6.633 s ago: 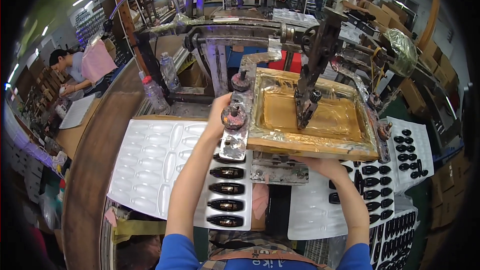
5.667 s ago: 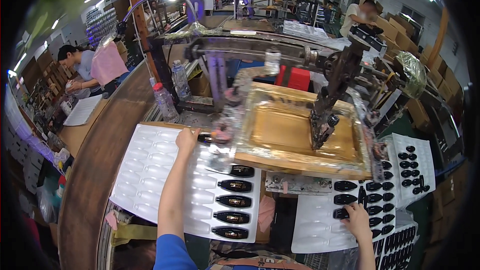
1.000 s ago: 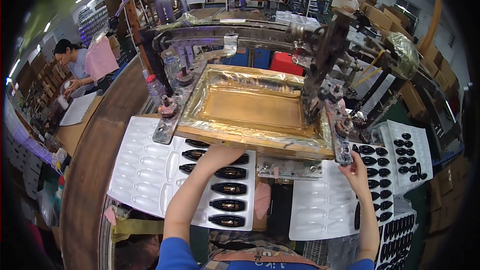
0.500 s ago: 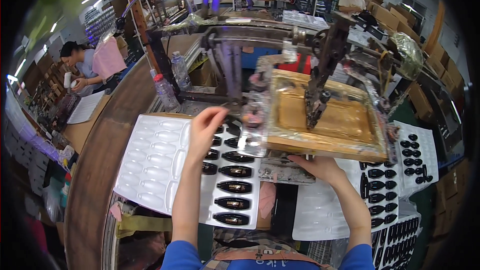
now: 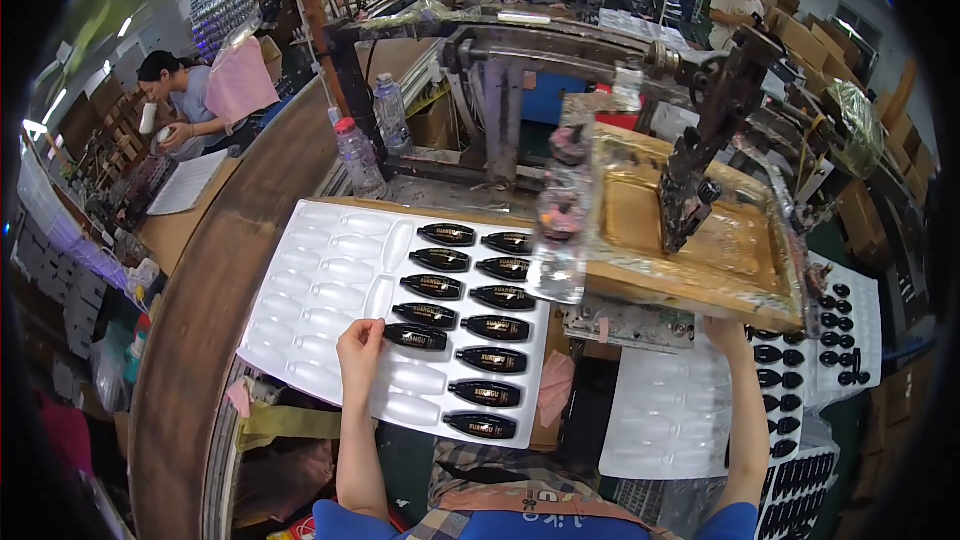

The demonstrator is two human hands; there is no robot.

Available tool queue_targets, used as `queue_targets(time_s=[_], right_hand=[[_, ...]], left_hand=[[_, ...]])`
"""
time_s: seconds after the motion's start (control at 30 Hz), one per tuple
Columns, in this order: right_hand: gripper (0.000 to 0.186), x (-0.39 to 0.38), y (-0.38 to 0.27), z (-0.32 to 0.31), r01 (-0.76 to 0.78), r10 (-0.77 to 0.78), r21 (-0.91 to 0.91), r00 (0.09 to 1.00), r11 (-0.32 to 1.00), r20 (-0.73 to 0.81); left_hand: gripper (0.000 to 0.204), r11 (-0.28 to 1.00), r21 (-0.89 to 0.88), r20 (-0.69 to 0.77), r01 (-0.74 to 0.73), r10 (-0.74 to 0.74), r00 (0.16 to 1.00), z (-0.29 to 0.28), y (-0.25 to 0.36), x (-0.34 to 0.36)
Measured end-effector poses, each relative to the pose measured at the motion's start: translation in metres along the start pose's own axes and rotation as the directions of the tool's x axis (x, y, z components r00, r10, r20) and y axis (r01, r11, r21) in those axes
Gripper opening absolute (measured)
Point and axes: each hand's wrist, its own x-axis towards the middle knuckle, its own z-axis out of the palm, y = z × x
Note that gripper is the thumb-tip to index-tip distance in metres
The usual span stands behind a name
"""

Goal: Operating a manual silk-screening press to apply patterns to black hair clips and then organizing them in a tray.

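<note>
My left hand [image 5: 362,348] is pinched at the left end of a glossy black bottle-shaped piece [image 5: 416,337] with gold print, which lies at a white moulded tray. More such printed pieces [image 5: 490,360] fill two columns of the tray [image 5: 412,408]; bare hollows show below my hand. To the right stands a screen-printing machine, its wooden screen frame [image 5: 690,288] raised and smeared with amber ink. My right hand [image 5: 722,334] is at the underside of the frame's right part, above a second white tray [image 5: 660,410]. Its fingers are hidden.
Unfilled white hollows [image 5: 320,280] lie left of the printed pieces. Black pieces [image 5: 782,380] sit in trays at the right. Plastic bottles [image 5: 360,158] stand behind the tray. A pink cloth [image 5: 556,388] lies between the trays. A person [image 5: 185,105] works at far left, another [image 5: 738,8] at far right.
My left hand has come down from the tray's far end to the near part of the left column. My right hand has shifted right along the frame. The whole view has moved slightly.
</note>
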Motion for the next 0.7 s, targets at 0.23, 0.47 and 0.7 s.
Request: queue_targets(time_s=[0.23,0.47,0.7], right_hand=[[0.027,-0.044,0.083,0.046,-0.577,0.525,0.213,0.812,0.788,0.255],[0.047,-0.011,-0.008,-0.046,-0.474,0.494,0.539,0.861,0.696,0.119],[0.047,0.029,-0.096,-0.123,-0.341,0.395,0.833,0.904,0.436,0.163]], left_hand=[[0.018,0.821,0.538,0.043,-0.193,0.202,0.978,0.019,0.025,-0.007],[0.013,0.732,0.142,0.19,-0.666,0.641,0.744,0.097,0.126,-0.005],[0.017,0.602,-0.065,0.332,-0.796,0.765,0.551,0.146,0.169,0.018]])
